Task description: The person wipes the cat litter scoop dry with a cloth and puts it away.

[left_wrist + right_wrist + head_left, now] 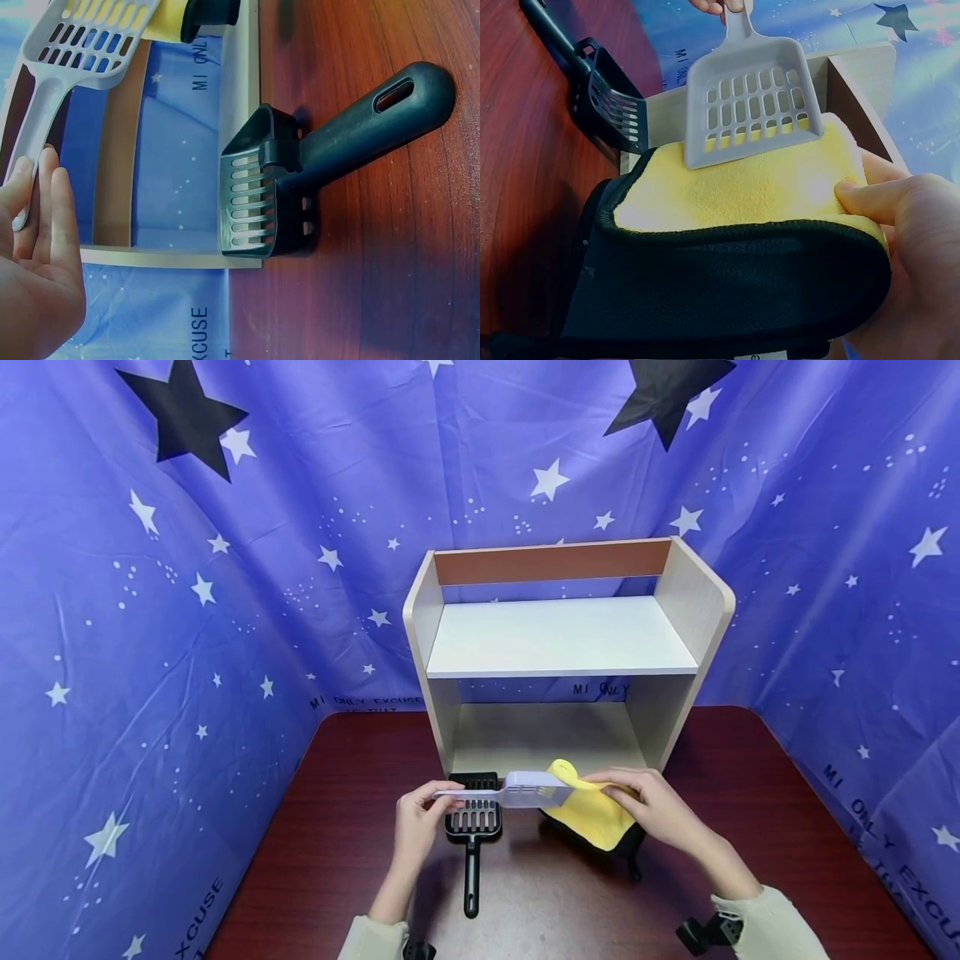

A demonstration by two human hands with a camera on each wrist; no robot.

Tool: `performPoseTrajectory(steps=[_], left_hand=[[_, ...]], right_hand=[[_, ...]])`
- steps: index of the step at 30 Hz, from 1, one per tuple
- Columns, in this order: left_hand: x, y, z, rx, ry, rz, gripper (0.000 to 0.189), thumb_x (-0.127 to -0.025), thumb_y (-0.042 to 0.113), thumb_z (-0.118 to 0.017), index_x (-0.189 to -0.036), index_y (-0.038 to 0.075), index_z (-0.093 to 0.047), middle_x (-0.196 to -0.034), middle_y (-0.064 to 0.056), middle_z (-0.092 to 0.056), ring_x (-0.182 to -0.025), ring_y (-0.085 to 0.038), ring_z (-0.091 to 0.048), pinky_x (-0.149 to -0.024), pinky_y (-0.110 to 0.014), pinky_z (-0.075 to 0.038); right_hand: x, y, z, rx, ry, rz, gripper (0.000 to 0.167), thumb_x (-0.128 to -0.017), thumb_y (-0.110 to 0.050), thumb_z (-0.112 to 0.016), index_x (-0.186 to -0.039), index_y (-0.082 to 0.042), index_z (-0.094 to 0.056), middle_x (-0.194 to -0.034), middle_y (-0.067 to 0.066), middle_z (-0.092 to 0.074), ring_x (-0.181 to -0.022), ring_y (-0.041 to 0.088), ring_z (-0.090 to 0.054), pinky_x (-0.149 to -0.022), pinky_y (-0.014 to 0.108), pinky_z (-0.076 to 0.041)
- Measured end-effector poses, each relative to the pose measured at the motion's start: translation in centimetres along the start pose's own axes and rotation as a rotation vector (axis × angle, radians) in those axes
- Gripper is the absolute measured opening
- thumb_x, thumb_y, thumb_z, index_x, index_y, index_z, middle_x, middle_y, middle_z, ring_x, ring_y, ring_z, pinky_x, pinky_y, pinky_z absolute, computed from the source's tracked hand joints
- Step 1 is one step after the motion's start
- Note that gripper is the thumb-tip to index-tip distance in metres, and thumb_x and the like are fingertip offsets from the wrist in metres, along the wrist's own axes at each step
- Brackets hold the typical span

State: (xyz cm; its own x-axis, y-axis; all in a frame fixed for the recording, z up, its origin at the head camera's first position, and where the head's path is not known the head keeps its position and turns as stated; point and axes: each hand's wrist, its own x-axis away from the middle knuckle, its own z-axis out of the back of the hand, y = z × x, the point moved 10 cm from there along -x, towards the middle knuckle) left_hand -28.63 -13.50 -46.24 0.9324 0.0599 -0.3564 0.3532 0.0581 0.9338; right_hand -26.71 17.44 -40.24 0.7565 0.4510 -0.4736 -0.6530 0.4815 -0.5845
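Note:
My left hand (417, 822) pinches the handle end of a pale grey slotted litter scoop (534, 787). The scoop's handle lies between thumb and fingers in the left wrist view. A yellow cloth with black edging and a dark side (735, 187) hangs from my right hand (645, 802), gripped between thumb and fingers at one edge. In the right wrist view the scoop's front edge overlaps the yellow face. A second litter scoop, black (251, 195), is on the table by the shelf, its handle (472, 877) toward me.
A wooden shelf unit (562, 639) with a white upper board stands at the back of the dark red table (337, 810). Blue curtains (300, 468) with stars surround the table at the back and both sides.

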Motion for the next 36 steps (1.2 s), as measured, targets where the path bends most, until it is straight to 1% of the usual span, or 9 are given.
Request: performPoseTrajectory(steps=[3,7,12,15,20,26,32,36], left_hand=[[-0.1,-0.09,0.1,-0.009,0.005,0.001,0.01,-0.088,-0.01,-0.064,-0.095,-0.012,-0.072,-0.086,-0.033,-0.071,-0.067,0.001,-0.07,-0.065,-0.022,-0.061],[-0.17,-0.05,0.2,0.001,0.009,-0.004,0.01,-0.088,-0.01,-0.064,-0.095,-0.013,-0.072,-0.087,-0.034,-0.071,-0.068,0.0,-0.07,-0.065,-0.022,-0.061],[-0.13,-0.21,0.28,0.004,0.011,0.017,0.01,-0.088,-0.01,-0.064,-0.095,-0.013,-0.072,-0.087,-0.034,-0.07,-0.068,0.001,-0.07,-0.065,-0.019,-0.06],[-0.1,-0.41,0.33,-0.001,0.011,0.032,0.01,-0.088,-0.01,-0.064,-0.095,-0.013,-0.072,-0.088,-0.034,-0.071,-0.068,0.001,-0.07,-0.065,-0.017,-0.06],[0.03,-0.47,0.35,0.014,0.003,0.038,0.011,-0.088,-0.011,-0.064,-0.095,-0.014,-0.071,-0.088,-0.035,-0.07,-0.069,0.001,-0.07,-0.066,-0.018,-0.06],[0.21,-0.6,0.33,0.035,-0.016,0.027,0.012,-0.088,-0.013,-0.062,-0.097,-0.017,-0.069,-0.09,-0.037,-0.069,-0.071,0.0,-0.07,-0.068,-0.019,-0.061],[0.26,-0.81,0.5,0.028,-0.018,0.027,0.013,-0.088,-0.012,-0.063,-0.097,-0.016,-0.07,-0.089,-0.037,-0.069,-0.07,-0.001,-0.071,-0.067,-0.019,-0.061],[0.31,-0.97,0.54,0.014,-0.029,0.038,0.013,-0.088,-0.012,-0.062,-0.098,-0.015,-0.07,-0.089,-0.036,-0.07,-0.07,-0.001,-0.07,-0.067,-0.025,-0.062]], right_hand=[[0.07,-0.08,0.12,-0.005,0.011,0.015,0.032,-0.09,0.006,-0.065,-0.113,-0.014,-0.074,-0.108,0.004,-0.077,-0.104,-0.004,-0.063,-0.083,0.006,-0.047],[0.22,-0.15,0.33,-0.012,0.03,0.029,0.032,-0.09,0.007,-0.065,-0.113,-0.013,-0.075,-0.106,0.005,-0.077,-0.104,-0.005,-0.063,-0.085,0.004,-0.046],[0.4,-0.08,0.32,-0.022,0.028,0.03,0.032,-0.09,0.007,-0.065,-0.113,-0.013,-0.074,-0.105,0.005,-0.077,-0.102,-0.006,-0.063,-0.084,0.004,-0.046],[0.49,0.1,0.27,-0.027,0.023,0.014,0.031,-0.09,0.006,-0.065,-0.113,-0.013,-0.074,-0.106,0.005,-0.077,-0.1,-0.006,-0.062,-0.082,0.005,-0.047],[0.67,0.42,0.26,-0.023,0.021,-0.015,0.03,-0.091,0.005,-0.065,-0.114,-0.012,-0.074,-0.105,0.006,-0.077,-0.097,-0.007,-0.062,-0.079,0.006,-0.048],[0.81,0.44,0.28,-0.022,0.022,-0.021,0.03,-0.092,0.004,-0.064,-0.115,-0.013,-0.073,-0.105,0.005,-0.077,-0.094,-0.005,-0.061,-0.077,0.007,-0.047],[0.96,0.57,0.49,-0.016,0.039,-0.019,0.03,-0.091,0.004,-0.065,-0.114,-0.012,-0.073,-0.104,0.005,-0.077,-0.093,-0.005,-0.061,-0.077,0.006,-0.047],[1.02,0.68,0.67,-0.008,0.049,-0.02,0.029,-0.091,0.004,-0.065,-0.114,-0.012,-0.073,-0.103,0.004,-0.077,-0.092,-0.005,-0.062,-0.076,0.006,-0.047]])
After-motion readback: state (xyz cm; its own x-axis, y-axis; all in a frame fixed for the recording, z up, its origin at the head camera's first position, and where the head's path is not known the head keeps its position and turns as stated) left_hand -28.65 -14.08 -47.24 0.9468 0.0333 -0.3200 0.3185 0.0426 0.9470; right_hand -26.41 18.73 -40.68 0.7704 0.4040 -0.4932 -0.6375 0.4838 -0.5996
